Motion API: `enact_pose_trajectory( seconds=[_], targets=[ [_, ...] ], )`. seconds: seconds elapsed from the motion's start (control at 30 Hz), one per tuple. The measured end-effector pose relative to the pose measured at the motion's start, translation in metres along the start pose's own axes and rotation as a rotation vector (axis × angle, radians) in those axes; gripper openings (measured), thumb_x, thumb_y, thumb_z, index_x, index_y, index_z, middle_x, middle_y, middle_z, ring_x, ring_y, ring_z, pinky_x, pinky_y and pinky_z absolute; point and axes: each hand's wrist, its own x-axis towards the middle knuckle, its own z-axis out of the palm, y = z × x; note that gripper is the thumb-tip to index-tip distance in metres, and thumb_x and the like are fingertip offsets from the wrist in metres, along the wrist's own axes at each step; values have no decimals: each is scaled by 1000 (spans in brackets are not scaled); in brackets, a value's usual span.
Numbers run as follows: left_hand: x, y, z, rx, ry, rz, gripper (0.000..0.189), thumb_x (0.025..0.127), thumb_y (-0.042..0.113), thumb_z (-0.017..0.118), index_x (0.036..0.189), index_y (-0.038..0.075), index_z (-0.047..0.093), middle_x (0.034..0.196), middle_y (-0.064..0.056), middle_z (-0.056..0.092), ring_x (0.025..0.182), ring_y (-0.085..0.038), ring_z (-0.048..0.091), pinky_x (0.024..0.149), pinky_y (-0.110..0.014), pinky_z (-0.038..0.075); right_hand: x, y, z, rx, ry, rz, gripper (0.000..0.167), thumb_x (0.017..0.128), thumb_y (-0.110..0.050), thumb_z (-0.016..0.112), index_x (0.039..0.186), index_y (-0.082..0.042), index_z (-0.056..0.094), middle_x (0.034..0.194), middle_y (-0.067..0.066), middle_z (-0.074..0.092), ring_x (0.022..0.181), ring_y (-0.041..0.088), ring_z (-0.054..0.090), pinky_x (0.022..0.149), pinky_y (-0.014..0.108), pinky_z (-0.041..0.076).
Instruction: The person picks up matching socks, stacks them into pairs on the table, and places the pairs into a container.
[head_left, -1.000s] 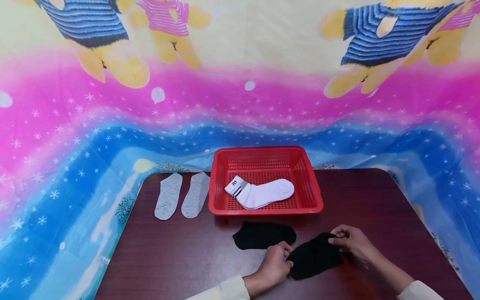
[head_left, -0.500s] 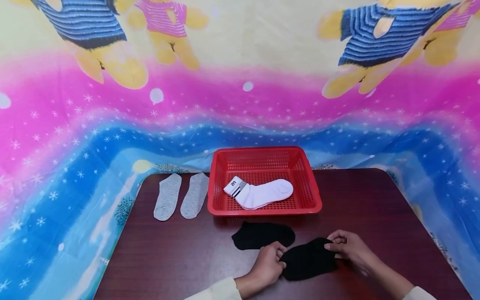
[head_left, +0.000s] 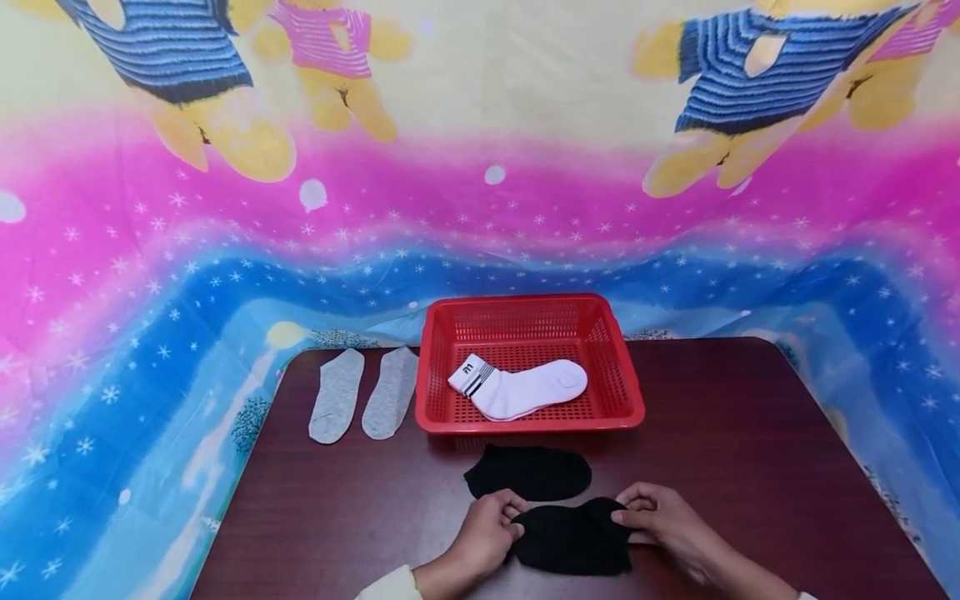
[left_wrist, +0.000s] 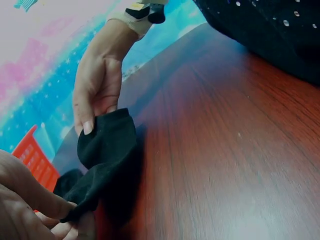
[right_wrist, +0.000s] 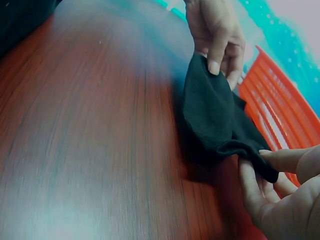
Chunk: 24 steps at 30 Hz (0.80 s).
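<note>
A black ankle sock is stretched between both hands, a little above the table near its front. My left hand pinches its left end between thumb and fingers. The right hand pinches the upper right end in the same way. Both wrist views show the sock hanging from the two grips, its lower edge sagging. A second black sock lies flat just beyond, between the held sock and the red basket.
Inside the basket lies a white pair of socks with dark stripes at the cuff. Two grey socks lie side by side left of the basket on the dark wooden table. A printed cloth hangs behind.
Both hands have carried the held black sock leftward and nearer the front edge. It now lies more level, in front of the second black sock, which has stayed put.
</note>
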Motion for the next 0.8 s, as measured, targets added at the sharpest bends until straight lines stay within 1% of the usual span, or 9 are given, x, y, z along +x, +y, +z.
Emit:
enact_pose_trajectory(
  seconds=[0.1, 0.17, 0.23, 0.37, 0.47, 0.63, 0.8],
  targets=[
    [-3, -4, -9, -18, 32, -34, 24, 78, -14, 68, 98, -1, 70, 83, -7, 63, 69, 0, 48, 64, -18, 43, 5, 0, 11, 18, -4, -6, 24, 94, -11, 72, 110, 4, 62, 91, 1, 68, 89, 14, 72, 79, 34, 62],
    [-4, -7, -14, -19, 53, -53, 24, 77, -14, 67, 98, -1, 70, 82, -6, 63, 68, -1, 48, 64, -18, 43, 9, 1, 16, 1, 16, -14, 25, 93, -9, 72, 110, 6, 61, 89, 0, 67, 87, 13, 71, 78, 33, 62],
    [-4, -10, -18, 6, 74, -58, 25, 76, -15, 67, 97, 0, 69, 81, -6, 62, 68, -1, 48, 63, -18, 42, 12, 3, 20, -40, 53, -21, 26, 91, -7, 73, 110, 8, 61, 87, 0, 64, 83, 11, 68, 75, 32, 62],
    [-6, -16, -23, 96, 107, -37, 26, 74, -15, 68, 94, 2, 67, 79, -4, 61, 67, 1, 45, 63, -19, 41, 17, 6, 28, -140, 138, -38, 29, 87, -3, 75, 110, 10, 62, 85, 1, 62, 78, 11, 64, 69, 31, 61],
    [-7, -19, -24, 138, 113, -8, 27, 72, -15, 70, 91, 2, 66, 75, -1, 60, 64, 2, 44, 61, -19, 40, 19, 7, 32, -176, 182, -36, 29, 85, -2, 76, 108, 10, 63, 86, 4, 63, 77, 13, 65, 68, 32, 62],
    [-9, -21, -22, 172, 108, 43, 29, 67, -16, 73, 87, 3, 65, 67, 4, 58, 61, 4, 43, 59, -19, 40, 19, 7, 33, -184, 197, -35, 28, 85, -1, 76, 108, 10, 64, 86, 4, 63, 77, 14, 64, 68, 32, 62],
    [-8, -21, -19, 206, 116, 44, 29, 67, -15, 75, 85, 5, 64, 66, 5, 58, 62, 3, 44, 60, -19, 41, 18, 8, 30, -168, 186, -36, 29, 85, -1, 76, 108, 11, 63, 86, 4, 63, 78, 13, 64, 68, 31, 62]
  ],
)
